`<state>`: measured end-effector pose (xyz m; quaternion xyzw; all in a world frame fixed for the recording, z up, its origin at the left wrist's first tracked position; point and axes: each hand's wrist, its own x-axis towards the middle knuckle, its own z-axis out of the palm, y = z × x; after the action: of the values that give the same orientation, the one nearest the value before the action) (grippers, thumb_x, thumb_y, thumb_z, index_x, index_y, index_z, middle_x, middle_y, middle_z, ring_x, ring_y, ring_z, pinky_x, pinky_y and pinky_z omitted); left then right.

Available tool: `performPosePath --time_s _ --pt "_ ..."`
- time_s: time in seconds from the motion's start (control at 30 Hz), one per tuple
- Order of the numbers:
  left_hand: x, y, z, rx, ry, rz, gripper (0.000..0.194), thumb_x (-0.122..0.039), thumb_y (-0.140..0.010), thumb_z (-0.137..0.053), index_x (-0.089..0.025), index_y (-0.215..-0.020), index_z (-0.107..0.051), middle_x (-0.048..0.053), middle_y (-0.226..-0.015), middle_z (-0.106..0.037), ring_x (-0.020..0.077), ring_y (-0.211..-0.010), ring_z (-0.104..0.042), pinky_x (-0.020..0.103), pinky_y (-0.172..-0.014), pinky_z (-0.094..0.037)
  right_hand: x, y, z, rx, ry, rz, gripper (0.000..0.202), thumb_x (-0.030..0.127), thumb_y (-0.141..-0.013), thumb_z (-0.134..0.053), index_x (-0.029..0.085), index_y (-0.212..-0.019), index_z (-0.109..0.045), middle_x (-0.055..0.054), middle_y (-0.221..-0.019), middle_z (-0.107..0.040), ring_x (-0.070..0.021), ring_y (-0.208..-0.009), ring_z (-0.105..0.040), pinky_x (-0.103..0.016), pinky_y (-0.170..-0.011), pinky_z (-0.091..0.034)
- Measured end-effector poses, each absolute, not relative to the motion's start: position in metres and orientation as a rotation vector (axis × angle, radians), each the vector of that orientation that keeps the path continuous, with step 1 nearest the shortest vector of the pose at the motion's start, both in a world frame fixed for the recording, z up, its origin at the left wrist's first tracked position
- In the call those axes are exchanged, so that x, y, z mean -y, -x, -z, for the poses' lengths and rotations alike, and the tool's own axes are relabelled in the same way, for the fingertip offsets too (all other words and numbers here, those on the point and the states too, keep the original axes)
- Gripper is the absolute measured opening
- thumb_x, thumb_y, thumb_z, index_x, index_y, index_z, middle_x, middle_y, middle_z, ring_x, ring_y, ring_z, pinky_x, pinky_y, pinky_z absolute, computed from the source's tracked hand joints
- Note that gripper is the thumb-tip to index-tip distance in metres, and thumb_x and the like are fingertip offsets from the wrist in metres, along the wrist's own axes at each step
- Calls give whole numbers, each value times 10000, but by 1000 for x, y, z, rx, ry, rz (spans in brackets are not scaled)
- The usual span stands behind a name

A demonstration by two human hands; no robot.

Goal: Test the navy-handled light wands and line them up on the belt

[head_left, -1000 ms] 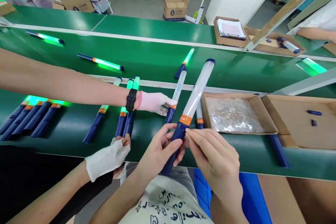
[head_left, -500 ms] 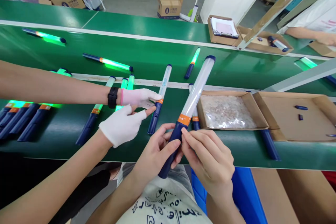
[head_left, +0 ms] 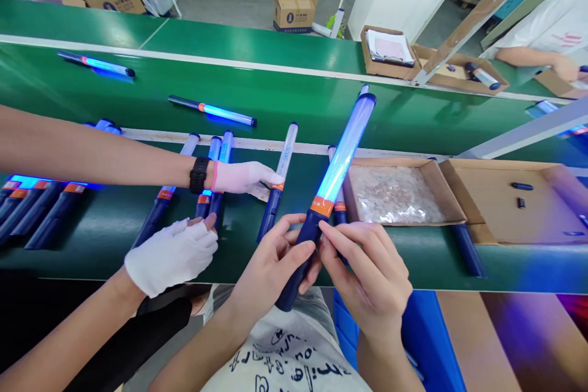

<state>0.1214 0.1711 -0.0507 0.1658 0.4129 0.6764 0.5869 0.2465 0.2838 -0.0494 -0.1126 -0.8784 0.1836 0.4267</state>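
My left hand (head_left: pixel 273 266) is wrapped round the dark blue handle of a light stick (head_left: pixel 343 150), which slants up and away from me. Its clear tube glows blue above an orange band. The fingertips of my right hand (head_left: pixel 370 272) are pinched against the handle just below that band. Another light stick (head_left: pixel 340 211) lies partly hidden behind the held one. To the left, a co-worker's white-gloved hand (head_left: pixel 243 177) touches an unlit light stick (head_left: pixel 287 150). Their other gloved hand (head_left: pixel 177 254) is by two lit light sticks (head_left: pixel 215 162).
A carton tray (head_left: pixel 399 193) with a clear plastic bag stands at right, beside another tray (head_left: pixel 487 223) with small dark parts. Lit sticks (head_left: pixel 225 113) lie on the green belt (head_left: pixel 275 98) beyond. A metal post (head_left: pixel 487 12) rises at right; another person (head_left: pixel 542 43) is behind it.
The stick in my hands has turned from unlit to blue, and the other lit sticks from green to blue. Belt sticks shifted right. The co-worker's nearer gloved hand moved left.
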Motion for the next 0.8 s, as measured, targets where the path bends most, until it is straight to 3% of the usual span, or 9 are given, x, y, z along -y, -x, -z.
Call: performPosePath --time_s 0.17,0.43,0.8 --pt "-172 -121 49 -995 -376 -1563 335 -366 -1063 -658 -195 -1298 -492 -51 -691 -632 41 -525 -505 149 -531 -423 -285 -244 49 2233 236 -386 432 -40 -869 -775 93 -1273 -697 -95 -1029 -698 -188 -953 -613 -356 -831 -579" --pt "-177 -120 53 -919 -377 -1632 369 -366 -1019 -713 -155 -1261 -531 -29 -711 -635 57 -536 -531 139 -472 -400 -292 -235 44 2043 396 -705 311 -14 -892 -773 177 -1129 -712 -26 -996 -703 -117 -903 -654 -280 -791 -569" --pt "-178 -121 57 -909 -347 -1657 416 -377 -1004 -729 -152 -1294 -533 -33 -678 -621 60 -499 -494 153 -463 -394 -291 -230 45 2170 432 -716 128 70 -998 -678 186 -1045 -650 -12 -983 -691 -106 -903 -644 -258 -801 -549"
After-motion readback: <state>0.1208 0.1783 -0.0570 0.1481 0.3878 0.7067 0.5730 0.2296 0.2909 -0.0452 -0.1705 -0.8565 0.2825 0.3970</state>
